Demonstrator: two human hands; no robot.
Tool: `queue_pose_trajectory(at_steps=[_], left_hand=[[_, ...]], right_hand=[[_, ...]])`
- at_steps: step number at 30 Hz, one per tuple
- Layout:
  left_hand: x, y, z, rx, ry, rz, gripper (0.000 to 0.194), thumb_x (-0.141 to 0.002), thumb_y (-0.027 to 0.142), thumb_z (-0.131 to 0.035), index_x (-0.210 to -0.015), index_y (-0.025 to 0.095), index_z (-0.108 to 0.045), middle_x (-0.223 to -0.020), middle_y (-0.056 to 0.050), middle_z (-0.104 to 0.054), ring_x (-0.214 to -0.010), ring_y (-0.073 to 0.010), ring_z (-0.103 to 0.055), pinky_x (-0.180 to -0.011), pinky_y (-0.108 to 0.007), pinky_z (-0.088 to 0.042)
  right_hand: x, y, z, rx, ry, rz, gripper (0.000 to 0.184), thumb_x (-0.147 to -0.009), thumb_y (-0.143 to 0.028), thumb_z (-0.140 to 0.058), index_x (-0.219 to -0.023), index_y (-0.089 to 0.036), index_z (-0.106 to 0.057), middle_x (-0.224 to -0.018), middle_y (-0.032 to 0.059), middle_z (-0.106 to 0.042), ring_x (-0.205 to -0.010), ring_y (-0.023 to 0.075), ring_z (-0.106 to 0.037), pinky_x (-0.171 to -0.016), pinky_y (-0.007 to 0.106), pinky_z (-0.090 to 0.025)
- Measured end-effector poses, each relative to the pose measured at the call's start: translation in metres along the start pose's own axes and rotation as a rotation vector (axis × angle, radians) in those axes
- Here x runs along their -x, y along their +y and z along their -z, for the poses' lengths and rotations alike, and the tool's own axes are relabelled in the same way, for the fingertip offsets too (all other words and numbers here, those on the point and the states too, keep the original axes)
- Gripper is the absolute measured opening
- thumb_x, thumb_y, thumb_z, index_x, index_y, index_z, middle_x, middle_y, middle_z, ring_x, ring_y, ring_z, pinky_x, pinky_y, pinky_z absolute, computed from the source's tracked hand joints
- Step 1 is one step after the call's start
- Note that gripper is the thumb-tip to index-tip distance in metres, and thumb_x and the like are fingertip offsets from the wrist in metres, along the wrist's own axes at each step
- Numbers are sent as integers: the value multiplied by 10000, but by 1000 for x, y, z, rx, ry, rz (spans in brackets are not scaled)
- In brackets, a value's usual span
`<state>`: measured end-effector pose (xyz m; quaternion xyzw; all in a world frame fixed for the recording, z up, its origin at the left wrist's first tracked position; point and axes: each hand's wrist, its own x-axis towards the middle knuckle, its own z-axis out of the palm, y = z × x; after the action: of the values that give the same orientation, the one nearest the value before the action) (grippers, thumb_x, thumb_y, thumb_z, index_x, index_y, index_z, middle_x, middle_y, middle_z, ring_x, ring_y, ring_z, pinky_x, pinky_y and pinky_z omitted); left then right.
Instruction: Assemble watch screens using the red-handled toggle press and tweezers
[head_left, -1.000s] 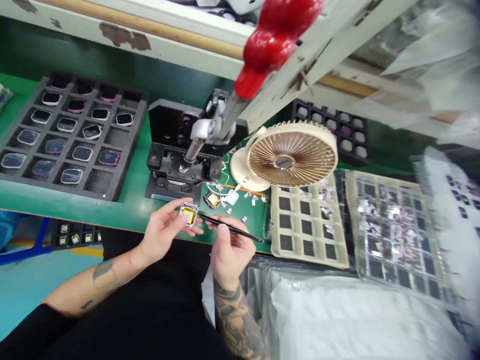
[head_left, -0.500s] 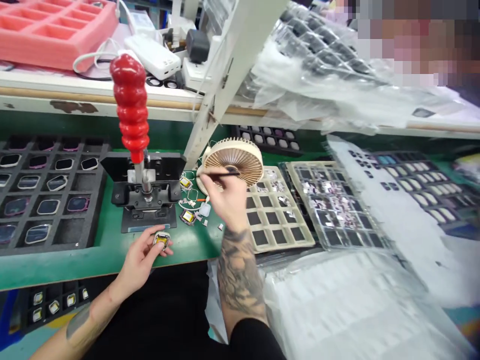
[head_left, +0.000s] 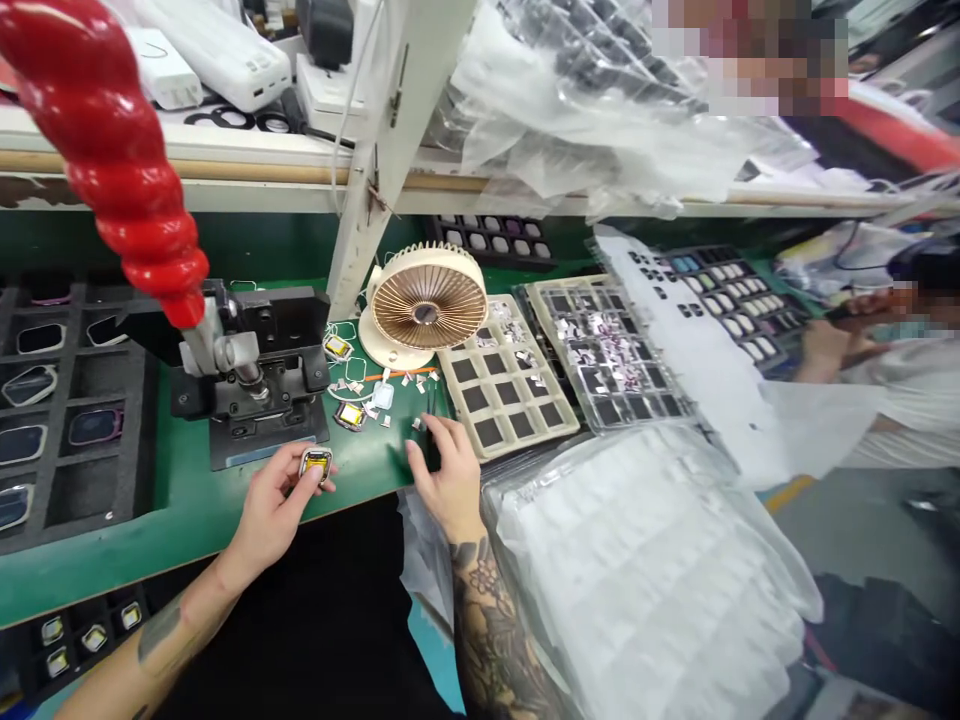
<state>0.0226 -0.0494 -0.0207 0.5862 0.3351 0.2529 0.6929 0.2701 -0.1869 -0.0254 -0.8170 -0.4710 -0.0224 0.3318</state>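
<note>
A small rounded-square metal casing with a bright yellow centre is pinched between the thumb and fingers of the left hand, just inside the front edge of the green work mat. The right hand is half open, its fingers curving down to the mat beside a slim dark shape. The shape is too blurred to name, and whether the hand grips it cannot be told.

Between the hands lies a second yellow-centred casing among small white scraps. The black metal press fixture stands just beyond the left hand, under its glossy red twisted handle. To its left is a dark foam tray of watch-like pieces. Farther right, a cream tray with black squares lies beside a clear plastic tray, and a cream desk fan stands behind them.
</note>
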Motion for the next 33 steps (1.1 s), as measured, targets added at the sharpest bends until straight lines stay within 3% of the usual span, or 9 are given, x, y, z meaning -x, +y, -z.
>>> queue_pose_trajectory(at_steps=[4,11,17,22,26,30,33], left_hand=[[2,-5,3,-60,-33,-27,279,-1116,419,-661,-1306,215,-676,-1193,-97,-833,-921,-200,-805,-859,-339,-618],[5,-4,5,-70,-30,-31,270,-1124,390,-651,-1326,211,-665,-1174,-98,-832,-945,-207,-803,-877,-343,-606],[3,-3,4,-62,-15,-24,296,-1115,406,-660,-1337,209,-664,-1160,-99,-839,-929,-217,-810,-863,-354,-610],[4,-2,3,-7,-3,3,343,-1121,401,-652,-1401,227,-557,-1188,-107,-841,-932,-215,-812,-863,-361,-602],[4,-5,2,6,4,-12,266,-1121,396,-650,-1298,232,-538,-1203,-119,-838,-938,-220,-809,-860,-365,-592],[3,-4,3,-97,15,-56,227,-1114,402,-651,-1252,229,-600,-1039,-72,-816,-871,-208,-765,-843,-352,-564],[2,0,4,-241,22,-91,211,-1092,409,-681,-1201,228,-693,-882,-25,-740,-786,-189,-690,-792,-324,-522]], right_hand=[[5,7,-9,201,-55,22,337,-1107,-391,-585,-1380,-231,-700,-1308,161,-676,-1205,320,-664,-1027,513,-613],[-2,-1,-8,164,4,-2,338,-1085,-347,-615,-1388,-208,-673,-1298,170,-644,-1221,334,-630,-1040,521,-588],[-9,3,-7,218,-43,48,234,-1109,-259,-556,-1247,-233,-743,-1208,132,-678,-1122,307,-598,-980,485,-538],[-19,6,-14,333,-109,155,237,-1104,-174,-548,-1150,-248,-769,-1145,100,-751,-1079,292,-596,-870,453,-452],[-23,-2,-16,262,-84,156,197,-1118,-215,-570,-1157,-231,-762,-1128,96,-760,-1075,277,-624,-872,441,-450],[-25,-13,-19,112,-149,194,199,-1132,-281,-588,-1234,-238,-753,-1204,96,-761,-1123,269,-649,-903,436,-479],[-25,-17,-27,125,-190,214,215,-1137,-283,-578,-1235,-239,-764,-1200,95,-777,-1121,275,-644,-884,443,-474]])
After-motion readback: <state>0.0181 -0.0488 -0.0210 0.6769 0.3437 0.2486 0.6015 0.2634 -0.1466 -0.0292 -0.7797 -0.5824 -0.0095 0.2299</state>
